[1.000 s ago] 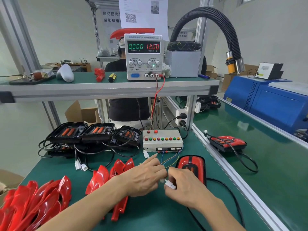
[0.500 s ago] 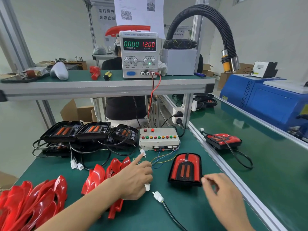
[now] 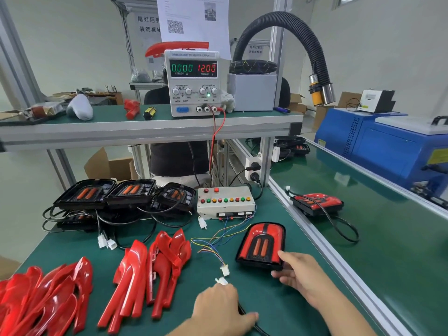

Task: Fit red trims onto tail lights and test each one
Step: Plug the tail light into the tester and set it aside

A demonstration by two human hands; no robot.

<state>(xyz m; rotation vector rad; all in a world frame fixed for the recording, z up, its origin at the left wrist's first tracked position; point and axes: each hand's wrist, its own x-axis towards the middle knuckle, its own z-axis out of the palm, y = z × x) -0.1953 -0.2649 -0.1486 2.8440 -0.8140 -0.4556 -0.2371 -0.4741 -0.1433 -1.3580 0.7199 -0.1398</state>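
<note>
**Trimmed tail light unplugged, ready to be lifted away**

Head view: the glossy red-trimmed tail light with its black housing (image 3: 261,248) is seen flat on the green bench mat (image 3: 278,301), just in front of the white test box with coloured buttons (image 3: 225,202). Its near edge is pinched by the right hand (image 3: 299,275), thumb on top. The tail light's black cable (image 3: 254,328) and white plug (image 3: 221,281) are held by the left hand (image 3: 221,309); the box's white connector (image 3: 225,271) lies just apart, unmated. A light, rigid, slippery shell is expected, best taken by the black rim, not the polished trim.
</note>
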